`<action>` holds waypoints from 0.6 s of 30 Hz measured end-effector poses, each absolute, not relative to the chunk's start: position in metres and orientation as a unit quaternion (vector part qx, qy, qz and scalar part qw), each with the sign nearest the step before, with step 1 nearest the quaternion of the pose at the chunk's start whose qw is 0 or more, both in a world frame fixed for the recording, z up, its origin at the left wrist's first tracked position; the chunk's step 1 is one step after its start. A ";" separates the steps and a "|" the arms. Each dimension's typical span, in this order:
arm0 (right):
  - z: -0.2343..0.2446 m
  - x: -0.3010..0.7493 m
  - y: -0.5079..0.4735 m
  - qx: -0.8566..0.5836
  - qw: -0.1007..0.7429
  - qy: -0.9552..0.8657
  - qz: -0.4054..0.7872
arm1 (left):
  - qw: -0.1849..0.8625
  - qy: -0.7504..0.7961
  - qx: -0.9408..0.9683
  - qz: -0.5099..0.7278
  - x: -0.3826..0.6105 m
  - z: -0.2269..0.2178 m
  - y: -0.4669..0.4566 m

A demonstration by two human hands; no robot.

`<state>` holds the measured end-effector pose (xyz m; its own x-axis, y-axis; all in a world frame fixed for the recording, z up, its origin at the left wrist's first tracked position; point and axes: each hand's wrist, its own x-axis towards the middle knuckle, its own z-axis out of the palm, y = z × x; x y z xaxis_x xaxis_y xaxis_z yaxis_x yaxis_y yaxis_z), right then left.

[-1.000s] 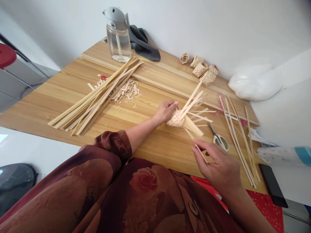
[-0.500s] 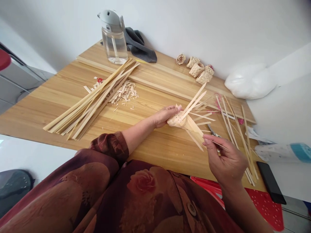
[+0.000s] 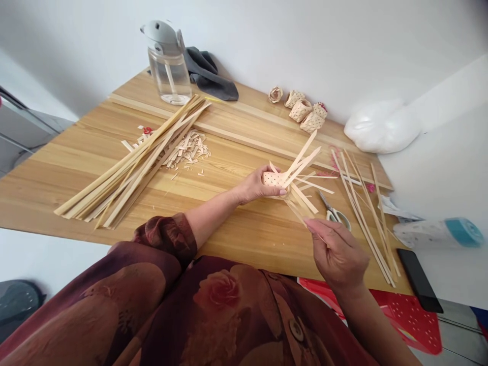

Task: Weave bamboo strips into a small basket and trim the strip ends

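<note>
My left hand (image 3: 260,184) is wrapped round a small woven basket (image 3: 272,179) of pale flat strips, its thumb lying along the near side. Loose strip ends (image 3: 303,165) fan out from the weave to the right. Between the fingertips of my right hand (image 3: 339,249) is pinched the end of one pale strip (image 3: 298,211), which runs back to the basket. Scissors (image 3: 333,211) with light handles lie on the table just beyond the right hand.
Long strips (image 3: 141,165) lie piled at left over small offcuts (image 3: 190,147). A water bottle (image 3: 170,71) and dark cloth (image 3: 209,76) stand behind. Several small woven baskets (image 3: 301,109) sit by the wall. At right are more strips (image 3: 362,218), a white bag (image 3: 381,127) and a phone (image 3: 419,279).
The basket has turned in my left hand, whose thumb now lies on its near side. My right hand has drawn nearer to me and leftward with a strip, uncovering the scissors. The view has shifted slightly.
</note>
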<state>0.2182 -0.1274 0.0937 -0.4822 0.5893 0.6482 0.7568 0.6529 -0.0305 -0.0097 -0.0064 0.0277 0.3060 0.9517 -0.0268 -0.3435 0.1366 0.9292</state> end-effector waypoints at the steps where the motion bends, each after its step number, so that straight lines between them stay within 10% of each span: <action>1: 0.095 0.219 -0.127 -0.406 0.321 -0.847 -0.127 | 0.669 0.345 0.456 0.475 -0.010 0.028 -0.007; 11: 0.114 0.224 -0.117 -0.575 0.405 -0.702 0.108 | 0.740 0.262 0.477 0.394 -0.014 0.035 -0.013; 18: 0.113 0.217 -0.119 -0.544 0.377 -0.748 0.042 | 0.715 0.289 0.492 0.405 -0.011 0.029 -0.013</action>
<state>0.2170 -0.1192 0.1130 -0.1241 0.8466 0.5176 0.7827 0.4041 -0.4733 -0.0110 -0.0126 0.0291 0.5048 0.8631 -0.0147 -0.2949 0.1884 0.9368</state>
